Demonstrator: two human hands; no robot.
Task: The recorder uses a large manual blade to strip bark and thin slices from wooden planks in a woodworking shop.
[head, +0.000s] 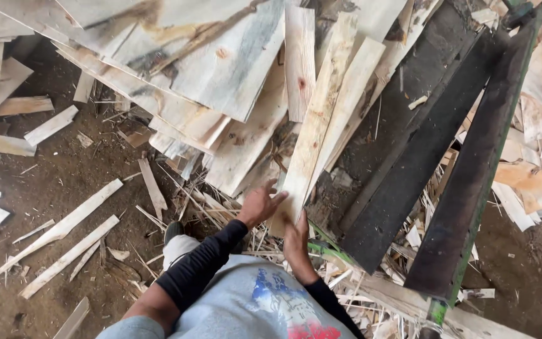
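A long pale wooden plank [318,119] slants down from the upper middle toward me. My left hand [260,204] presses on the plank's lower end from the left, fingers spread over its face. My right hand [297,242] grips the same lower end from below. Both arms wear black sleeves. A second narrow plank [349,100] lies right beside the first one, partly overlapping it.
A heap of wide thin boards [221,69] fills the upper left. Dark conveyor belts [409,157] on a green frame run diagonally at the right. Loose slats [64,229] and splinters litter the dirt floor at the left. More wood scraps [534,182] pile at the right.
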